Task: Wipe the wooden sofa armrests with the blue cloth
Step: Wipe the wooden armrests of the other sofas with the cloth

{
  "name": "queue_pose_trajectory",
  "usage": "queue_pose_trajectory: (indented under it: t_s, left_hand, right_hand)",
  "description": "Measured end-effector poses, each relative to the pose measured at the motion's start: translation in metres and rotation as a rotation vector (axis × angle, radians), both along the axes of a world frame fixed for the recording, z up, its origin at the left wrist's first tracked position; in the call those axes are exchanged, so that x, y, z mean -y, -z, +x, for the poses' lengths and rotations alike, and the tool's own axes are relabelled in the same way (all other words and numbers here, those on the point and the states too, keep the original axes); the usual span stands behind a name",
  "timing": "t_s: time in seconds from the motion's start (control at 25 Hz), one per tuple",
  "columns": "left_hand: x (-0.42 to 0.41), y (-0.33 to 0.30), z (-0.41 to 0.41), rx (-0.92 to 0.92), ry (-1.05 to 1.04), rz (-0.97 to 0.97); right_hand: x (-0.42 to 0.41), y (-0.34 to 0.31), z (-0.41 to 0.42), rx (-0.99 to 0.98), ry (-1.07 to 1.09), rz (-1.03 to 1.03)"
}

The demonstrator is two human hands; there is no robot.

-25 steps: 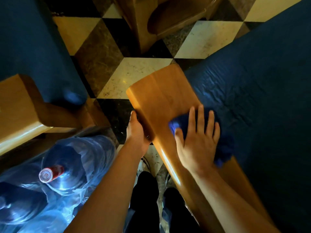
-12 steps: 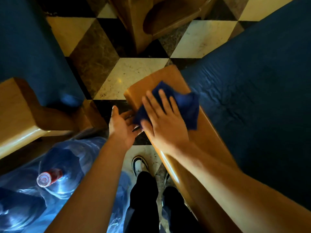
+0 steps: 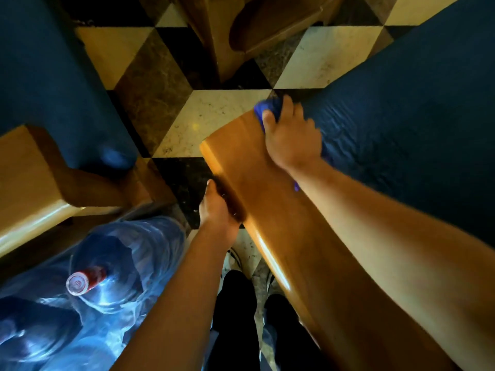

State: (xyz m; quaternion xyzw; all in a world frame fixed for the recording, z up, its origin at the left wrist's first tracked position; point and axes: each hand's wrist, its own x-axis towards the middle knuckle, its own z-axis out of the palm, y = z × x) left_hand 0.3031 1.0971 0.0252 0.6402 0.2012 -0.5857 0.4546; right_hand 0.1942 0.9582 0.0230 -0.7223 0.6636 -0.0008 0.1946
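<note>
Right hand: right hand [image 3: 292, 137] presses the blue cloth [image 3: 269, 108] at the armrest [image 3: 241, 162] far right corner, against the seat cushion [image 3: 401, 116].
Left hand: left hand [image 3: 218, 207] clasps the armrest's left edge.
Room: bare floor [image 3: 214, 116] beyond the end.
Change: cloth moved from the left corner half a second ago.

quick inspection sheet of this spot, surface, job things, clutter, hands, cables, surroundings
surface: wooden armrest, glossy top, runs from the near right to the far centre; nothing lies on it but the cloth and the hand.
job's things: blue cloth at the armrest's far end, mostly hidden under the right hand.
clutter: large blue water bottles on the floor at the left, one with a red and white cap.
hands: right hand pressed on the cloth; left hand grips the armrest's left edge.
cables: nothing seen.
surroundings: dark blue cushion on the right, second wooden armrest at the left, checked tile floor, wooden furniture beyond.
</note>
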Motion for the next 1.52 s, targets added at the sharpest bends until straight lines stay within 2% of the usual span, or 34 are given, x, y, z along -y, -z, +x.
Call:
queue_pose_trajectory:
  t_s: [0.12,0.2,0.28,0.36,0.44,0.56,0.64,0.72,0.84,0.96,1.04,1.12,1.2,1.32,1.52]
  left_hand:
    - [-0.004,0.004,0.014,-0.067,0.035,-0.012]
    - [-0.008,0.002,0.031,-0.035,0.070,-0.019]
    - [-0.002,-0.003,0.051,0.037,0.054,-0.066]
    - [0.017,-0.013,0.066,0.244,0.126,-0.104]
    - [0.045,-0.023,0.062,0.634,0.524,-0.065]
    - [0.066,-0.018,0.020,1.255,1.372,-0.016]
    - [0.060,-0.017,-0.019,1.469,1.656,-0.003]
    - [0.052,-0.018,-0.056,1.571,1.840,-0.123]
    - [0.042,-0.023,-0.110,1.585,2.158,-0.468]
    - [0.030,-0.021,-0.143,1.552,2.456,-0.670]
    - [0.031,-0.019,-0.137,1.570,2.515,-0.715]
    - [0.035,-0.021,-0.132,1.557,2.546,-0.733]
    - [0.036,-0.027,-0.135,1.568,2.578,-0.689]
    - [0.023,-0.036,-0.153,1.572,2.631,-0.655]
    - [-0.042,-0.043,-0.217,1.320,2.771,-0.955]
  right_hand:
    - [0.007,0.005,0.039,-0.084,-0.076,-0.060]
    - [-0.045,0.005,0.050,-0.096,-0.338,-0.162]
    - [-0.103,0.004,0.045,-0.065,-0.540,-0.199]
    - [-0.152,0.006,0.027,-0.029,-0.648,-0.186]
    - [-0.192,0.005,-0.004,-0.044,-0.575,-0.180]
    - [-0.252,0.003,-0.065,-0.084,-0.301,-0.132]
    - [-0.299,-0.001,-0.110,-0.136,-0.145,-0.083]
    - [-0.342,-0.008,-0.145,-0.184,0.042,-0.005]
    - [-0.350,-0.014,-0.158,-0.222,0.394,0.027]
    - [-0.276,-0.012,-0.155,-0.227,0.689,0.018]
    - [-0.213,-0.003,-0.149,-0.167,0.769,0.052]
    - [-0.186,0.000,-0.148,-0.092,0.715,0.034]
    - [-0.213,0.003,-0.150,-0.056,0.522,-0.040]
    - [-0.322,0.002,-0.165,-0.093,0.357,-0.111]
    - [-0.485,-0.002,-0.206,-0.148,0.709,-0.052]
